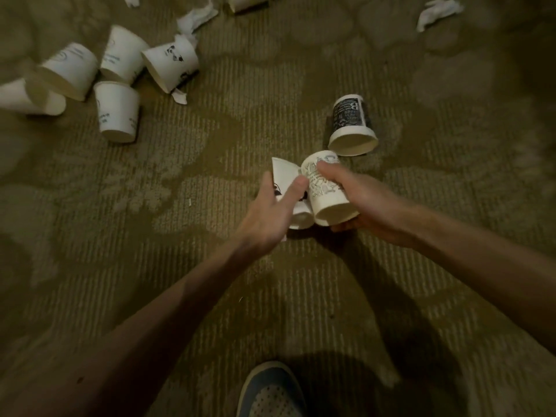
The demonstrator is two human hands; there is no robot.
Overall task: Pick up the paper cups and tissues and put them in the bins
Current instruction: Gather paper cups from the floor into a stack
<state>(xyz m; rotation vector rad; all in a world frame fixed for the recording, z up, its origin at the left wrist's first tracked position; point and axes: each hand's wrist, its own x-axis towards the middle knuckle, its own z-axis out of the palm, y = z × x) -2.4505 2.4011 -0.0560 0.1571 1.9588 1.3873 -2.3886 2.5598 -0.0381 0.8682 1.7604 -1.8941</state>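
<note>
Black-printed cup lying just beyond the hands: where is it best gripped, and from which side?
The black-printed cup seems to lie on its side on the carpet, open mouth toward the person. Probably best: come down from above and span the side wall near mid-height, gripping from both sides. The right hand is nearest, but it holds a lettered cup.

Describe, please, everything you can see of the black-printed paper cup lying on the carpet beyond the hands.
The black-printed cup looks like white paper, its wall wrapped in a black band with blurred white lettering. It lies on its side on the carpet, open mouth toward the camera. No hand touches it. It sits just beyond the lettered cup gripped by the right hand; whether the two cups touch is unclear.
</note>
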